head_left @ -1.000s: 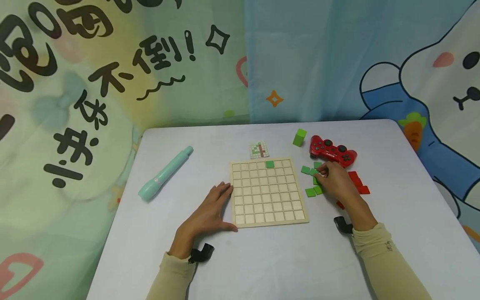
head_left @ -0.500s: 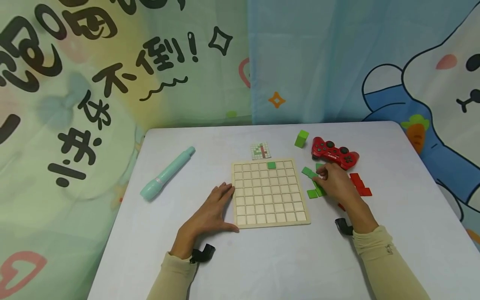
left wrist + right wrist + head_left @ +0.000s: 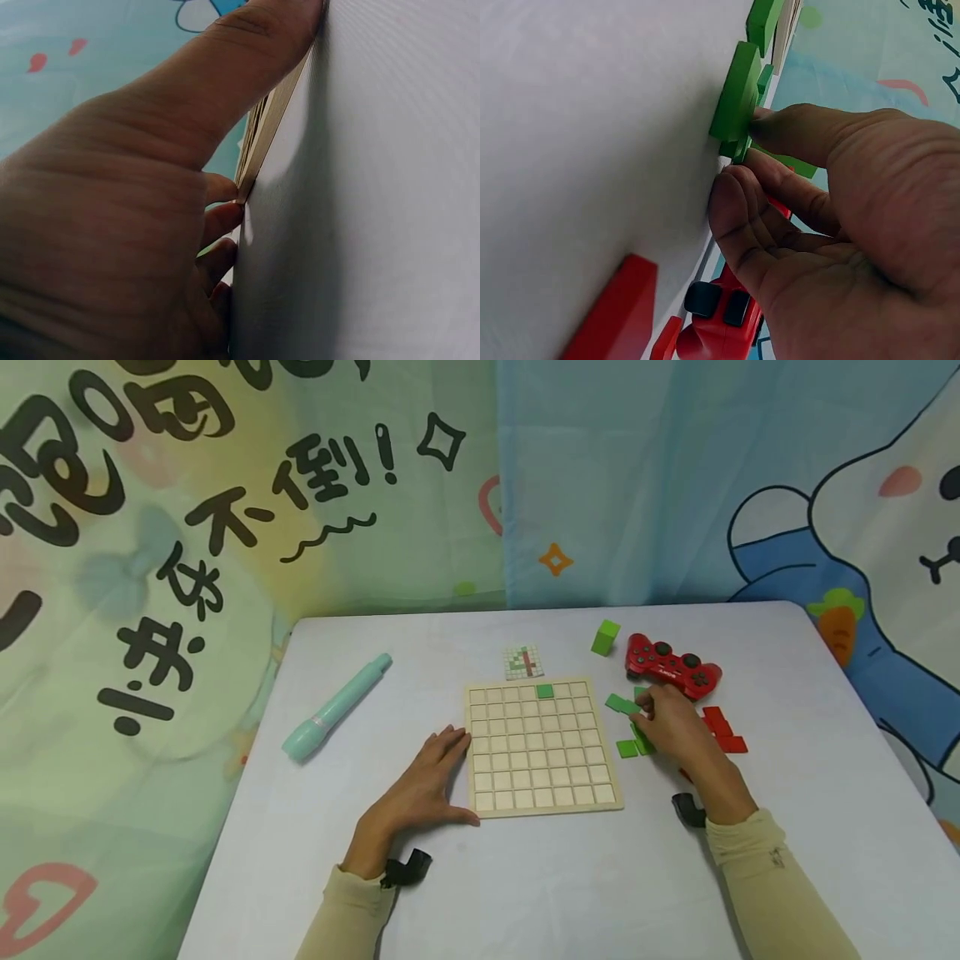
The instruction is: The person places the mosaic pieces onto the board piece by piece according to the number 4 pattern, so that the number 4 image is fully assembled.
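Observation:
A pale wooden grid board [image 3: 540,747] lies flat on the table, with one green square tile [image 3: 544,691] in its far row. My left hand [image 3: 420,789] rests at the board's left edge, its thumb by the near corner and its fingers spread along the side. Right of the board, my right hand [image 3: 678,727] reaches into several loose green tiles [image 3: 626,748]. In the right wrist view its thumb and forefinger pinch at a small green tile [image 3: 740,151], partly hidden behind a nearer green tile [image 3: 737,90].
Red tiles [image 3: 717,722] lie beside the right hand, below a red game controller [image 3: 671,666]. A green block [image 3: 605,637] stands at the back. A small pattern card [image 3: 522,662] sits behind the board. A mint-green tube-shaped object [image 3: 337,708] lies at left.
Among the loose green tiles, a couple at the far left have shifted together under the right hand's fingers. The left hand and the board stay in place; the view has shifted slightly.

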`<state>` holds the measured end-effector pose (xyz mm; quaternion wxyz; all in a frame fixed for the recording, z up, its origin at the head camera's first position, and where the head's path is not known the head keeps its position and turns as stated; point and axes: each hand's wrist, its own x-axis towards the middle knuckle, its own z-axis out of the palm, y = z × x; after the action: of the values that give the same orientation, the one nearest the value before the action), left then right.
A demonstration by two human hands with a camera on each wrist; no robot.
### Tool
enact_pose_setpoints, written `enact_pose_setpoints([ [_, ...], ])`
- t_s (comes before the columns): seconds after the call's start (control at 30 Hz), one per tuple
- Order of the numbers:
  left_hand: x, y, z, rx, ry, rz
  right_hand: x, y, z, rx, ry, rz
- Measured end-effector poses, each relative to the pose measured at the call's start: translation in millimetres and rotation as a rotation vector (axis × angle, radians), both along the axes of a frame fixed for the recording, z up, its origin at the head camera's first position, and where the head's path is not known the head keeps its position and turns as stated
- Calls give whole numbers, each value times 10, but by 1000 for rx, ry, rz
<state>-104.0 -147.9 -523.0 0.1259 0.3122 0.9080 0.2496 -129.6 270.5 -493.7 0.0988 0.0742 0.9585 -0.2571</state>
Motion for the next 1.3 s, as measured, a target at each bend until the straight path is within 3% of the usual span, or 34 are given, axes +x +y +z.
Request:
enact_pose_setpoints([
  [0.17, 1, -5, 5, -1, 9, 0, 0, -15, 56, 8, 3, 7],
  [0.33, 8, -19, 8, -3, 0, 0, 2, -118, 217, 10, 7, 51],
  [0.47, 13, -34, 16, 6, 1, 8, -50, -284, 421, 26, 9, 145],
  [0.63, 8, -42, 10, 15, 3, 8, -171, -533, 570, 73, 1, 335],
  [0.77, 3, -33, 2, 19, 10, 2, -270, -733, 585, 119, 49, 501],
  [0.93, 3, -42, 0, 32, 22, 3, -388, -1004, 533, 136, 92, 636],
  [1.3, -22, -49, -7, 2, 28, 8, -548, -1309, 343, 183, 56, 709],
])
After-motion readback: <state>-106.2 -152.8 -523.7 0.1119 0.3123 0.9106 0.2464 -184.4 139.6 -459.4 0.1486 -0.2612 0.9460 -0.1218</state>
